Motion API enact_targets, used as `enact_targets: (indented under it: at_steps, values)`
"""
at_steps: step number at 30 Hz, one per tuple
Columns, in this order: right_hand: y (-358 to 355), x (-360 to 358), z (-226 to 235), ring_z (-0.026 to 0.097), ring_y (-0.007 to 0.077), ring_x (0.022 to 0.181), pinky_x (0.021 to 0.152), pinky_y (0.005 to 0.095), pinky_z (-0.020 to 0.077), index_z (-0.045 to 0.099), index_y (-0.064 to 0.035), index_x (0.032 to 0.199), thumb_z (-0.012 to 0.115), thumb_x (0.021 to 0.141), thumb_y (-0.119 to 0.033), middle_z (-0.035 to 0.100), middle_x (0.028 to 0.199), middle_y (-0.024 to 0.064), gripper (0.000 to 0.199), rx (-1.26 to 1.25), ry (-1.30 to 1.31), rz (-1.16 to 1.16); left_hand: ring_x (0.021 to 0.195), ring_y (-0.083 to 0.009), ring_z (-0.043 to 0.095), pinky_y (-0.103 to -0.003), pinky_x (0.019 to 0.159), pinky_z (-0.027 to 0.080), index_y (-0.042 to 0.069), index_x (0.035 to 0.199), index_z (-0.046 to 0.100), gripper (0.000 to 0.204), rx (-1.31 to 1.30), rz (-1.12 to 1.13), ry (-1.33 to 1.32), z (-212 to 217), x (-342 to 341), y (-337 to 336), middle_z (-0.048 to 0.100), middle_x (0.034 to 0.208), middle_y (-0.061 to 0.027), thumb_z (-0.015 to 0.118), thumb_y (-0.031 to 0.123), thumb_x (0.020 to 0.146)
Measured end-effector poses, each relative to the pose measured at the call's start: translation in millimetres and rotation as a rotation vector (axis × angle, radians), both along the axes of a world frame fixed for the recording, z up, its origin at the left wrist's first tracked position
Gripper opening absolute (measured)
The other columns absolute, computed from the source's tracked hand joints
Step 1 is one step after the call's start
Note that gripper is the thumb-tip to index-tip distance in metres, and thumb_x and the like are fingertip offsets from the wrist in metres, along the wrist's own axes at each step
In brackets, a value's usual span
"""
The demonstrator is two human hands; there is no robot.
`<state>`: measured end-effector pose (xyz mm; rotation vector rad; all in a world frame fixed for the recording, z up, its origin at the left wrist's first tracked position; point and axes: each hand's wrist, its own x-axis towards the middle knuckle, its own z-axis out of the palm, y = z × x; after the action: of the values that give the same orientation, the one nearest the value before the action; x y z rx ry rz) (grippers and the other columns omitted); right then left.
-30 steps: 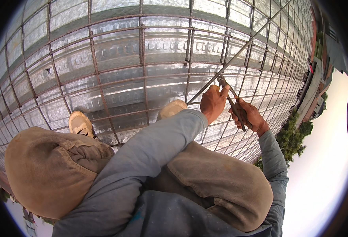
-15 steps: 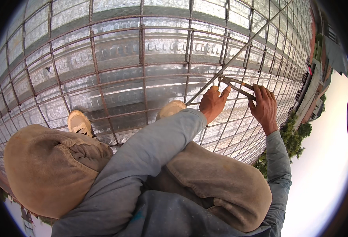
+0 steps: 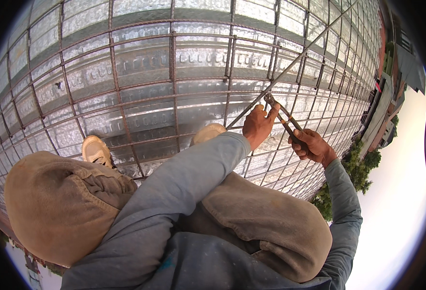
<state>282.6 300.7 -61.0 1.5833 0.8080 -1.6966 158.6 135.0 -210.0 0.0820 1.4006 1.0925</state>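
My right hand (image 3: 315,147) is closed around the handles of a pair of pincers (image 3: 270,99), whose jaws point up and left to a crossing in the rebar mesh (image 3: 173,58). The two handles lie close together. Beside the jaws, my left hand (image 3: 259,126) is closed, its thumb and forefinger close to the tool's head. Whatever its fingers pinch is too small or hidden to name. A thin diagonal rod (image 3: 305,50) runs over the mesh, just past the jaws and my left fingertips.
Ribbed, shiny metal decking (image 3: 145,121) lies under the mesh. My two shoes, the left (image 3: 97,150) and the right (image 3: 208,133), stand among the bars. My bent knees rise on both sides. Toward the right rim are green bushes (image 3: 358,171) and rooftops (image 3: 410,67).
My right hand has swung down and turned, palm side now showing, and the pincers have rotated with it. Their spread handles have come closer together. My left hand has barely shifted.
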Motion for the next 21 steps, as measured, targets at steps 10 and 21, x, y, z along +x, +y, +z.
enact_targets:
  at_steps: [10,21]
  values:
    - [9,-25,7,0.071,0.018,0.069,0.06,0.0313,0.0565,0.069,0.0052,0.121,0.075,0.101,-0.05,0.074,0.087,0.0104,0.059,0.038,0.116,0.249,0.084,-0.018,0.061,-0.037,0.079,0.049,-0.003,0.109,0.078,0.07,0.091,-0.043,-0.337,-5,-10,3,0.071,0.086,-0.0097,0.062,0.065,0.105]
    - [-30,-26,14,0.07,0.0287,0.096,0.079,0.0452,0.0546,0.061,-0.0031,0.136,0.081,0.088,-0.015,0.071,0.114,0.0111,0.053,1.359,0.177,1.716,0.104,-0.0195,0.066,-0.044,0.11,0.04,-0.001,0.116,0.077,0.064,0.129,-0.044,-0.498,-11,-14,7,0.078,0.086,-0.009,0.058,0.06,0.109]
